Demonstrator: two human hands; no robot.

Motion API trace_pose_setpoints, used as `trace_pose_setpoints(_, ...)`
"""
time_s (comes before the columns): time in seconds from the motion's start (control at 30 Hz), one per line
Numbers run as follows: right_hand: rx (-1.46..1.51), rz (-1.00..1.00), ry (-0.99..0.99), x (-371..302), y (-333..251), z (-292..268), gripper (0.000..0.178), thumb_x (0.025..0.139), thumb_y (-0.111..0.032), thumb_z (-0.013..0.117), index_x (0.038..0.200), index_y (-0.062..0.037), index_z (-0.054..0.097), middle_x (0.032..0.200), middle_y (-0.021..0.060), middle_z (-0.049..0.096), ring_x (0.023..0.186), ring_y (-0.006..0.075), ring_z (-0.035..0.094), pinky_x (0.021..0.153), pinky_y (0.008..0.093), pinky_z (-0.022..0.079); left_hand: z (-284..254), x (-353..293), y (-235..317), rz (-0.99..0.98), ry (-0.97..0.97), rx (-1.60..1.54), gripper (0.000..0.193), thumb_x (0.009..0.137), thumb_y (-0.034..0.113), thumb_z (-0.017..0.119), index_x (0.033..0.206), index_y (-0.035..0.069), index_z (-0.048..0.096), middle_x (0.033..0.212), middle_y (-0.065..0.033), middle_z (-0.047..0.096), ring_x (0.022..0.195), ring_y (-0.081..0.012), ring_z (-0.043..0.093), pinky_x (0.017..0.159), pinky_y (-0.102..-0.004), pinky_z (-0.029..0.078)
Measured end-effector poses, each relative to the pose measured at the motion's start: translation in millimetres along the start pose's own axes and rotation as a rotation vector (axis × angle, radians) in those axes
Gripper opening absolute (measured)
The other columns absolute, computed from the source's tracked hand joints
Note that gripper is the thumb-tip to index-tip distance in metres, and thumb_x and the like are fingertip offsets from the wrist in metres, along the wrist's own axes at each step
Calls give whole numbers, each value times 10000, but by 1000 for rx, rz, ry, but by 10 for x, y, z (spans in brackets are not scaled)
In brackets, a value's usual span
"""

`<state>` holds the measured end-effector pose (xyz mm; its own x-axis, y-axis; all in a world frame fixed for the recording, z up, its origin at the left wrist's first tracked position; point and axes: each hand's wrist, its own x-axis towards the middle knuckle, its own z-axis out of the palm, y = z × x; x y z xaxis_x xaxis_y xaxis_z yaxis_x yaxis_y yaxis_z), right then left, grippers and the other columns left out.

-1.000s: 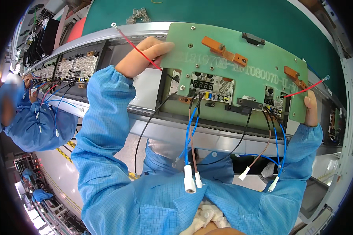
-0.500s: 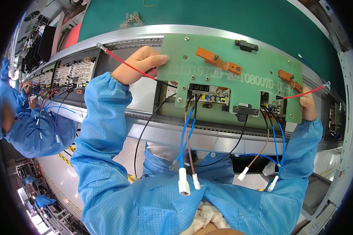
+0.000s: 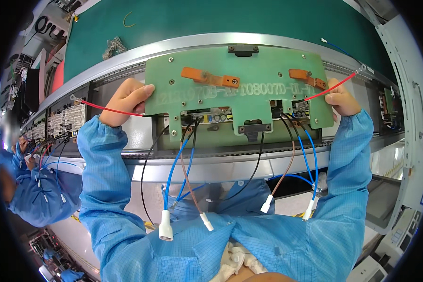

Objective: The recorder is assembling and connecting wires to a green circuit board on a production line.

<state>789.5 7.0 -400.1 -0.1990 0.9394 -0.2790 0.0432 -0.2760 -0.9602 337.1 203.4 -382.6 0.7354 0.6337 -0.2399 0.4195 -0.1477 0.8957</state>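
Note:
A green fixture plate [image 3: 263, 63] spans the space between my hands, above the conveyor. My left hand [image 3: 127, 99] grips its left edge, thumb on top. At the right edge my right hand [image 3: 344, 99] pinches it the same way. Two orange turn-latches [image 3: 210, 77] and black clips [image 3: 254, 127] are fixed to the plate. Through its cutouts part of a circuit board [image 3: 211, 116] shows. Blue, brown and black wires hang toward me, several ending in white connectors [image 3: 165, 226]. A red wire [image 3: 113, 111] sticks out left, another red wire [image 3: 336, 86] right, both with ring terminals.
Metal conveyor rails [image 3: 174, 162] run across in front of me. Beyond lies a green mat [image 3: 183, 21] with a pile of small metal parts [image 3: 113, 48]. Further left, a co-worker in blue [image 3: 44, 195] sits by more boards [image 3: 73, 115]. A metal frame [image 3: 395, 56] stands at right.
The plate and both hands have shifted left in the picture, and the plate looks more tipped, hiding more of the board's display. Both hands keep their grip. The surroundings have shifted too.

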Motion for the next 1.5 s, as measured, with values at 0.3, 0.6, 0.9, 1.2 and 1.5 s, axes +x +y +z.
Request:
trace_pose_setpoints(0.3, -146, 51, -6, 65, -112, 96, 371, 823, -307, 539, 649, 18, 571, 503, 71, 544, 334, 96, 470, 306, 197, 360, -21, -26, -38, 17, -21, -17, 516, 931, 343, 449, 499, 66, 406, 482, 15, 379, 459, -75, 306, 432, -268, 220)
trace_pose_setpoints(0.6, -180, 143, -50, 49, -117, -10, 399, 816, -361, 580, 898, 29, 587, 566, 55, 566, 362, 81, 478, 316, 188, 347, -9, -30, -19, 35, -44, 4, 502, 951, 316, 429, 525, 51, 417, 500, 19, 384, 478, -65, 312, 443, -257, 233)
trace_pose_setpoints(0.9, -219, 173, -45, 29, -182, -29, 370, 847, -310, 549, 917, 52, 589, 594, 68, 577, 379, 85, 497, 325, 192, 382, -43, 11, 30, 72, -94, 20, 495, 962, 362, 424, 586, 42, 461, 532, 22, 401, 495, -61, 328, 447, -249, 247)
trace_pose_setpoints(1.2, -197, 201, -130, -9, -182, -70, 406, 850, -321, 572, 925, 78, 591, 633, 96, 597, 379, 103, 507, 322, 209, 404, -42, -15, 8, 110, -85, 41, 482, 960, 357, 435, 618, 22, 499, 540, 16, 424, 510, -58, 367, 459, -235, 287)
trace_pose_setpoints(1.5, -186, 263, -57, 33, -314, 147, 291, 852, -261, 553, 790, 23, 555, 503, 50, 513, 371, 100, 491, 341, 217, 375, -81, -22, -105, 77, -112, -8, 461, 963, 333, 430, 628, 25, 507, 527, 22, 420, 504, -52, 361, 447, -240, 273)
